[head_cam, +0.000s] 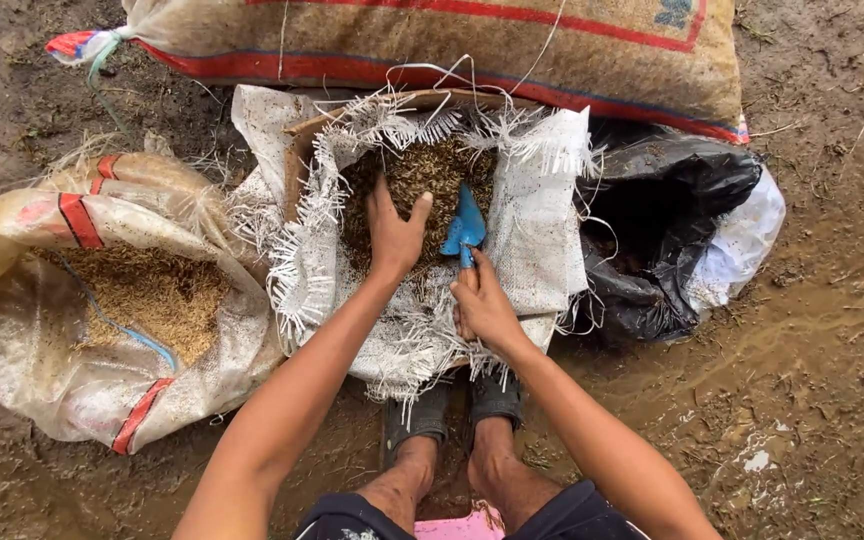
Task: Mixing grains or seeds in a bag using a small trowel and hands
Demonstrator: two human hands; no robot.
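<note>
- A person squats on muddy ground [812, 330], sandalled feet set just behind a frayed white woven sack [537, 215] that lies open in front of them.
- The left hand [394, 232] presses flat into the dark husk mix [422, 175] inside the sack, fingers spread and released, grasping nothing.
- The right hand [484, 305] has its fingers clenched round the handle of a blue trowel [466, 228], whose blade rests on the mix just beside the left hand.
- To the left lies an open sack of pale golden husk [152, 295]; to the right, a black plastic bag [667, 215]; beyond, a full red-striped sack [452, 40].
</note>
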